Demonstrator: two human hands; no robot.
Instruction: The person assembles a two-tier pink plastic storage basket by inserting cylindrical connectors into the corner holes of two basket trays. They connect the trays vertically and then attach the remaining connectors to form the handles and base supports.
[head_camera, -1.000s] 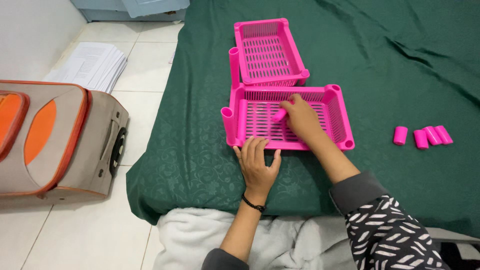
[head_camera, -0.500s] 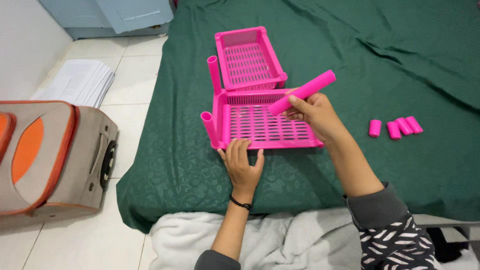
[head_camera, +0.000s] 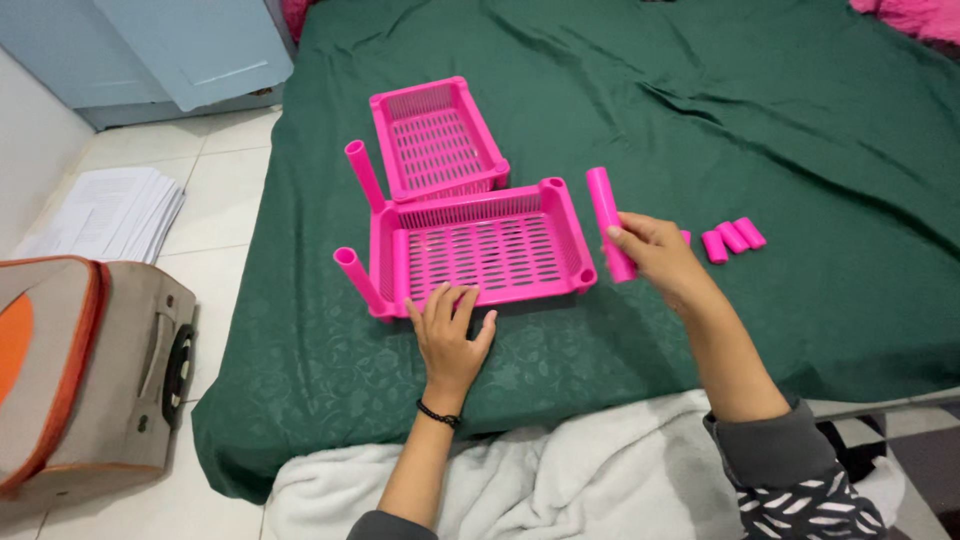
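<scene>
Pink short tubes (head_camera: 732, 238) lie partly hidden behind the right hand (head_camera: 655, 255), which grips a pink post (head_camera: 608, 222); the left hand (head_camera: 449, 325) rests flat against the near basket tray (head_camera: 480, 250).

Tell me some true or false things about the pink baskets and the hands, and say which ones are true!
1. The right hand holds a long pink tube nearly upright. True.
2. The left hand is lifted high above the bed. False: it rests flat by the front edge of the nearer pink basket.
3. Two pink tubes already stand in the nearer basket's left corners. True: one at the back, one at the front.
4. The bed cover is blue. False: it is dark green.
5. The short pink pieces lie inside the far basket. False: they lie on the cover, right of the right hand.
</scene>
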